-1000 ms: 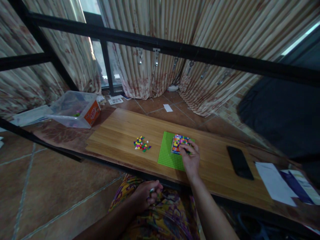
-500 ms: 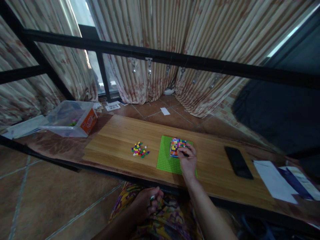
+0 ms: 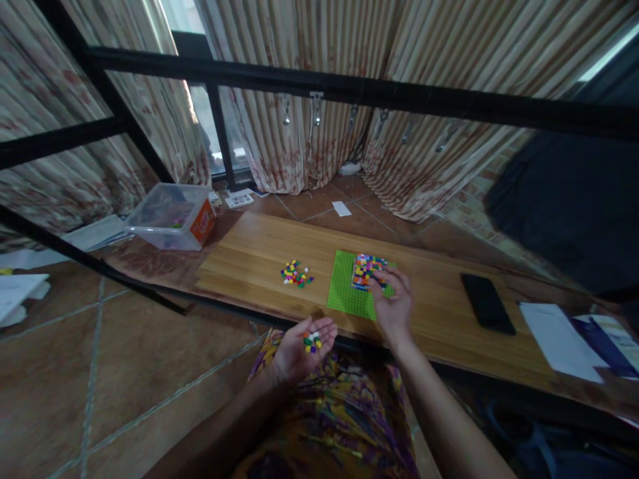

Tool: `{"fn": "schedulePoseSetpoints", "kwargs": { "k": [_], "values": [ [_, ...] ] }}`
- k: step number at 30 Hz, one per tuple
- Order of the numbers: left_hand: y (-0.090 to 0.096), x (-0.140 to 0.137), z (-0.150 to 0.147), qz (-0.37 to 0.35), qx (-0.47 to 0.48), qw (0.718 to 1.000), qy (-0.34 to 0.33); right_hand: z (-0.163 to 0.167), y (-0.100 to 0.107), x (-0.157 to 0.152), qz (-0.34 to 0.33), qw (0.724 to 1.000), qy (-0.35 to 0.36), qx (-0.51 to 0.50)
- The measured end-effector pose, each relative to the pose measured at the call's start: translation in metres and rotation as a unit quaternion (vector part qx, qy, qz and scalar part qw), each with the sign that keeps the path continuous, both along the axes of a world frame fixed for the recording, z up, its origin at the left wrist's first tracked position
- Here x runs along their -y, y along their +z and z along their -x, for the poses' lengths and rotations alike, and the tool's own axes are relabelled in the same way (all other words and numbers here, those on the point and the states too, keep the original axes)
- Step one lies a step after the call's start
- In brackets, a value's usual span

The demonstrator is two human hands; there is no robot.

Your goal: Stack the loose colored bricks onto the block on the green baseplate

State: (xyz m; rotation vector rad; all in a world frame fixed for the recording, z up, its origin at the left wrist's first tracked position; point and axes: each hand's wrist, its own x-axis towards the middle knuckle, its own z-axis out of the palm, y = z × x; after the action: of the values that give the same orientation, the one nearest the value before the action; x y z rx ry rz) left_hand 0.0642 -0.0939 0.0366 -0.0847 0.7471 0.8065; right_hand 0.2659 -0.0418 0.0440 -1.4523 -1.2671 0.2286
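Observation:
A green studded baseplate (image 3: pixel 342 293) lies on the wooden board. On it stands a block of many-coloured small toy bricks (image 3: pixel 365 266). My right hand (image 3: pixel 394 303) is at the right side of this block, its thumb and fingertips curled in against the bricks. Whatever sits between those fingertips is hidden. Palm up at the board's front edge, my left hand (image 3: pixel 294 352) holds several small toy bricks (image 3: pixel 312 342) in white, green, yellow, blue and orange, with its fingers stretched out. A loose pile of small bricks (image 3: pixel 296 273) lies left of the baseplate.
The wooden board (image 3: pixel 249 266) carries a black phone (image 3: pixel 486 304) at its right. White papers (image 3: pixel 559 339) are beyond the phone. To the left stands a clear plastic box (image 3: pixel 170 219) with an orange label. A black metal rail (image 3: pixel 349 93) crosses behind the board.
My left hand has opened from a closed fist and now shows the bricks in its palm. The right hand stays by the brick block. The whole view has shifted.

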Motion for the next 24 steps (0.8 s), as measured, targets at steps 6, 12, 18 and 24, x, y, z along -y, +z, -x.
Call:
{"fn": "schedulePoseSetpoints", "kwargs": {
  "k": [6, 12, 18, 24],
  "values": [
    [-0.002, 0.002, 0.002, -0.048, 0.063, 0.997, -0.003, 0.044, 0.019, 0.066, 0.123, 0.963, 0.234, 0.055],
    [-0.001, 0.002, 0.0, -0.074, 0.119, 0.99, -0.014, 0.06, 0.008, 0.092, 0.158, 0.941, 0.26, 0.15],
    [-0.004, 0.004, -0.003, -0.103, 0.149, 0.983, -0.015, 0.063, -0.004, 0.096, 0.165, 0.936, 0.201, 0.235],
    [-0.004, 0.004, -0.008, -0.088, 0.101, 0.991, -0.014, 0.068, -0.002, 0.098, 0.171, 0.926, 0.187, 0.28]
  ]
}}
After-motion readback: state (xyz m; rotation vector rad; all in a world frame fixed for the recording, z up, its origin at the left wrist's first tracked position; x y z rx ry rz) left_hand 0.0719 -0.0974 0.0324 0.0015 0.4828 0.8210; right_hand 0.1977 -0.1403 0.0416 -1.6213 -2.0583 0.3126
